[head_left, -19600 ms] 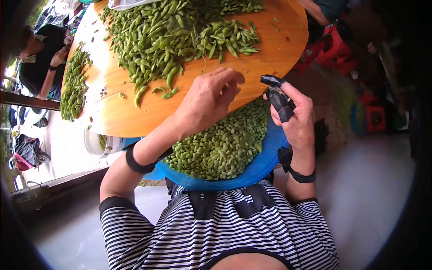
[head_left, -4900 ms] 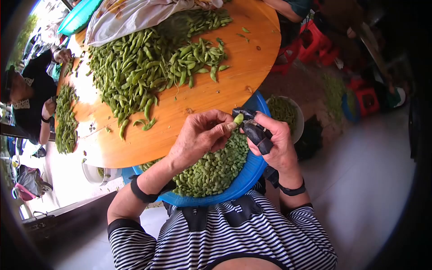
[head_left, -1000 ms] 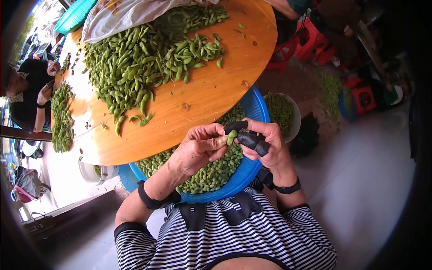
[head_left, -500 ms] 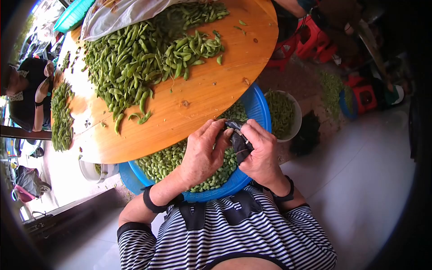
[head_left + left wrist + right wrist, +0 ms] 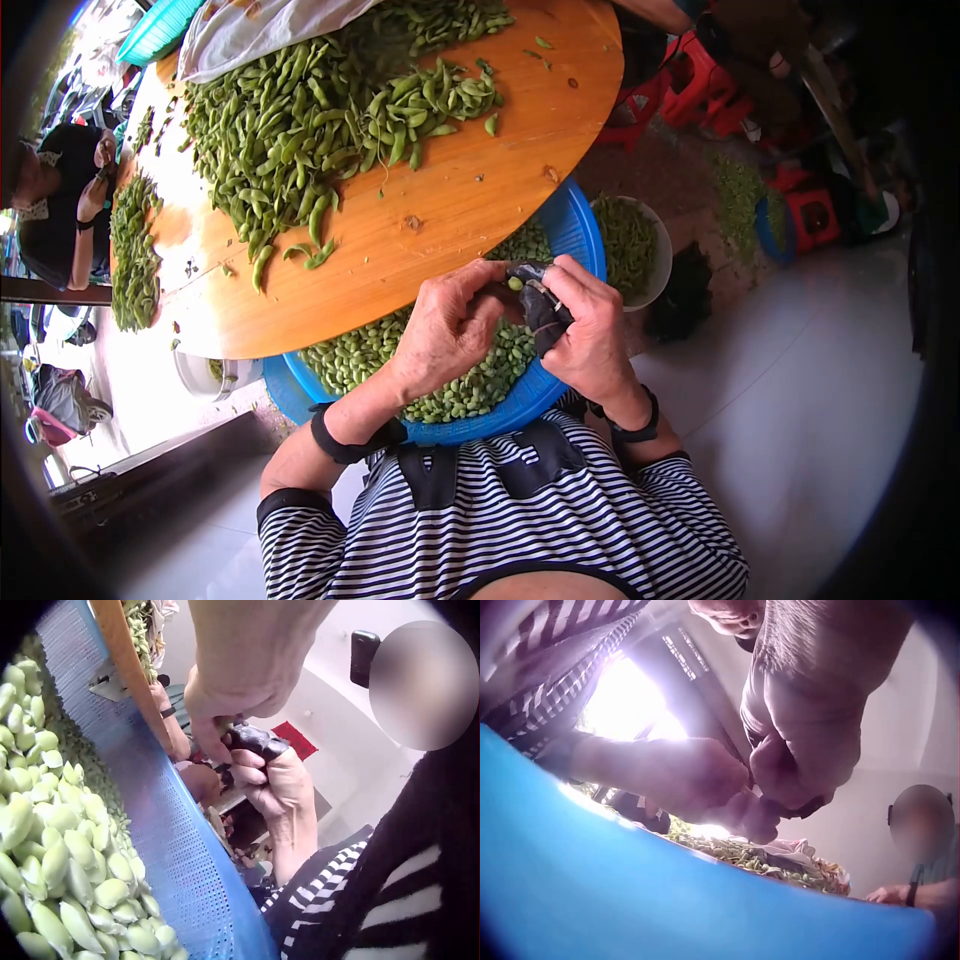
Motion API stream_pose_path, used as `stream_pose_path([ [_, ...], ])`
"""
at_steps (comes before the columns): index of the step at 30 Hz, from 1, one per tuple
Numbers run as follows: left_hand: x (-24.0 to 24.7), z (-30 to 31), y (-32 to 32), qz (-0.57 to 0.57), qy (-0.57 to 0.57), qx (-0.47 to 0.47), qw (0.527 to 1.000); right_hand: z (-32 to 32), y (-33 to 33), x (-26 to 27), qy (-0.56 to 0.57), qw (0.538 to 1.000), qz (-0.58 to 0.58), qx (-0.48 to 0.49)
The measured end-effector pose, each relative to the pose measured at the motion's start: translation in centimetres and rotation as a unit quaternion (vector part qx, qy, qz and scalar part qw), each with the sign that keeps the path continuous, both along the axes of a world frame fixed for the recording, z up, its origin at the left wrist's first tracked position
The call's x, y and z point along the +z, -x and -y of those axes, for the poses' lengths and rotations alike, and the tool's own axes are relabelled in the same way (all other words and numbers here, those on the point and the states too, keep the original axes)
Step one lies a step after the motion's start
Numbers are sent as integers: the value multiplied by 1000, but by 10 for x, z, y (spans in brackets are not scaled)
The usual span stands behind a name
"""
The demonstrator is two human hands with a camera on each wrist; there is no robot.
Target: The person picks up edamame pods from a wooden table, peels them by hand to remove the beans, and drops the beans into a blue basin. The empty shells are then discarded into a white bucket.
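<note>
In the head view, the left hand [image 5: 445, 330] and right hand [image 5: 580, 325] meet above the blue basket [image 5: 592, 245] of shelled beans [image 5: 470, 390]. A small green bean [image 5: 515, 284] shows between them. Black wrappings [image 5: 545, 315] cover some right fingers. Both hands are curled round a pod, mostly hidden by the fingers. The left wrist view shows the left hand [image 5: 251, 667] above, its fingertips against the black-wrapped finger [image 5: 255, 739] of the right hand [image 5: 277, 780]. From the right wrist, the right hand [image 5: 810, 705] is close and the pod is hidden.
Unshelled pods [image 5: 285, 140] lie heaped on the wooden table [image 5: 400, 250], partly under a white cloth [image 5: 265, 30]. Another person [image 5: 60, 210] is at the left. A pale bowl of green pieces [image 5: 625, 250] stands beyond the basket, with red stools [image 5: 700, 85] further off.
Over the last second, the hands have closed in around the pod, which showed plainly before. A round green bean now shows there, and the black-wrapped fingers have turned. Earlier, the hands were apart.
</note>
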State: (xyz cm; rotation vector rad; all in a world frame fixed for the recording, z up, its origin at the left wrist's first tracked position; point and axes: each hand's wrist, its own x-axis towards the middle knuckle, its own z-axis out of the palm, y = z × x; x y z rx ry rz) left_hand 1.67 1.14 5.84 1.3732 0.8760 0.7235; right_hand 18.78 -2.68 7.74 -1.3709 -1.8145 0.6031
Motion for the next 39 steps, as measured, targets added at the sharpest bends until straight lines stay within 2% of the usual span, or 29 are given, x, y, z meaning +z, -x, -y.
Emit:
stream_pose_path([
  [1,5,-1,0,1,0,1,1000,1,2,0,-8,1000,5,-11],
  [3,19,-4,0,7,115,-7,993,4,6,2,-11,1000,8,-27],
  [10,14,-5,6,-21,104,-19,994,10,13,2,-36,998,43,-9],
  [12,11,-6,7,-49,29,-23,998,11,15,0,-46,998,31,11],
  [15,7,-4,8,-94,-8,-34,995,8,15,-6,-48,998,48,14],
  [19,11,-5,8,-93,36,-25,995,3,9,-6,-14,999,31,5],
  [21,7,-5,8,-14,102,-25,994,4,11,-4,-25,999,39,-4],
  [27,9,-10,13,-21,140,-65,988,3,10,-4,-28,999,21,-26],
  [28,6,-9,13,-21,140,-65,988,0,5,-3,-10,1000,-5,-21],
  [30,-2,-7,11,149,119,-75,979,-3,1,0,45,995,-87,-35],
  [32,1,-7,9,163,133,-64,976,-1,-5,-1,152,970,-180,-54],
  [34,1,-5,6,178,144,-54,972,-1,-3,1,157,971,-170,-67],
  [36,-3,1,0,96,19,33,995,-2,1,0,160,971,-160,-80],
  [37,-2,0,-1,43,-87,60,993,-2,5,-3,38,993,-76,-79],
  [38,1,0,0,44,-88,62,993,-2,8,-5,-85,993,9,-76],
  [39,5,0,3,-12,-129,67,989,-1,10,-2,-94,993,16,-69],
])
